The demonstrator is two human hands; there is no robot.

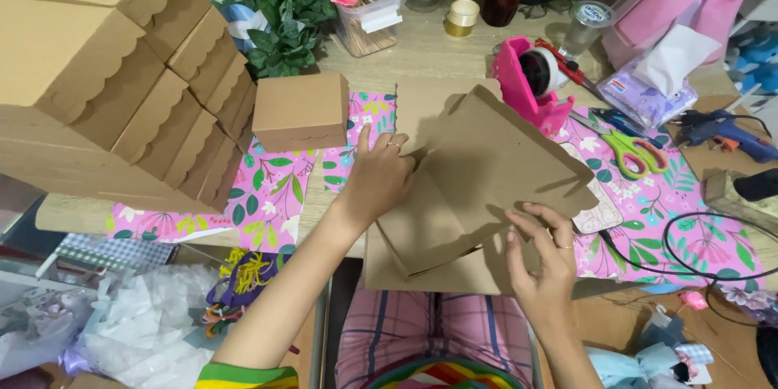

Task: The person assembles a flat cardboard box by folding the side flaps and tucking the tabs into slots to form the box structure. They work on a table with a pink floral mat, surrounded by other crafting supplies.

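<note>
A flat brown cardboard box blank (486,162) lies partly folded on the table in front of me, over another cardboard sheet (421,271). My left hand (379,178) presses on the blank's left edge with fingers bent; a ring shows on one finger. At the blank's lower right edge, my right hand (541,255) pinches a flap between thumb and fingers. A finished small brown box (300,111) stands just left of my left hand.
A tall stack of finished scalloped brown boxes (113,73) fills the left. A pink tape dispenser (531,81), green scissors (636,152) and a blue glue gun (721,130) lie right, on pink floral paper (681,211). Green leaves (284,16) stand behind.
</note>
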